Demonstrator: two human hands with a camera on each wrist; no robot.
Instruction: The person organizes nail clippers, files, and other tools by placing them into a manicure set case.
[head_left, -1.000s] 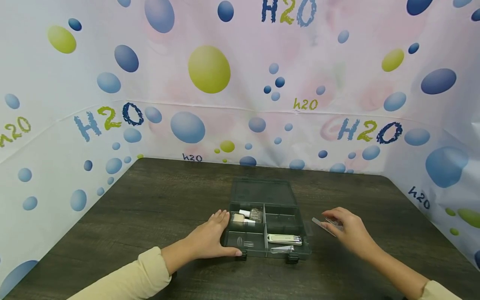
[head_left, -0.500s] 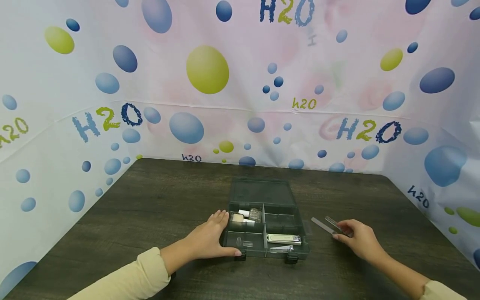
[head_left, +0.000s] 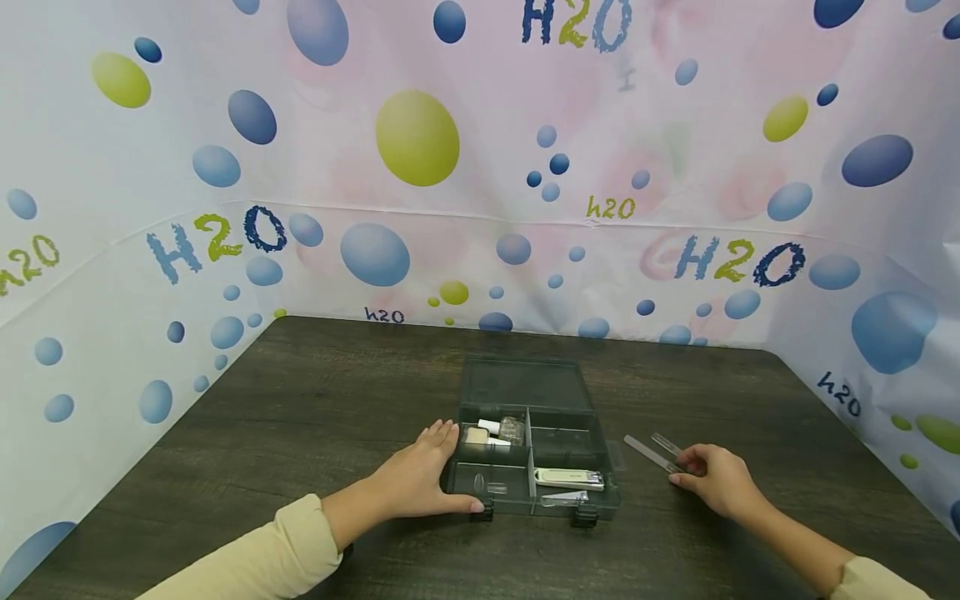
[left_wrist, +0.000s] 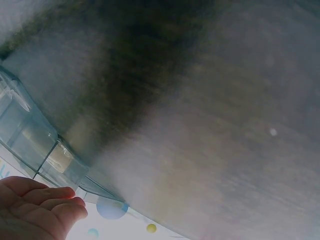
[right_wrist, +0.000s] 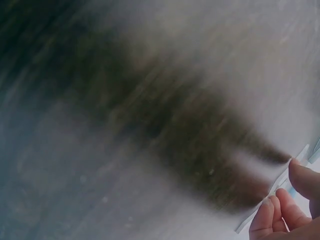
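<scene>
My left hand [head_left: 420, 477] rests against the left side of a dark see-through compartment box [head_left: 491, 502], fingers extended and thumb at the front edge by a latch. In the left wrist view its fingertips [left_wrist: 75, 197] touch or nearly touch the box wall. Right of the box, my right hand [head_left: 722, 482] pinches the near ends of clear strips at the tabletop. One translucent flat strip [head_left: 645, 452] points toward the box; a second clear strip [head_left: 663, 442] lies beside it. The right wrist view shows a strip [right_wrist: 245, 225] between thumb and fingers; its kind is unclear.
In the box are small bottles that look like nail polish [head_left: 477, 437], small clear pieces [head_left: 495, 488], a nail clipper [head_left: 568, 478] and a smaller clipper-like piece [head_left: 564, 498]. The lid [head_left: 522, 383] lies back, away from me. A patterned curtain [head_left: 480, 275] surrounds the dark table [head_left: 352, 367].
My right hand has shifted a little right and toward me, now at the strips' near ends, so more of both strips shows. The left hand and the box have stayed put.
</scene>
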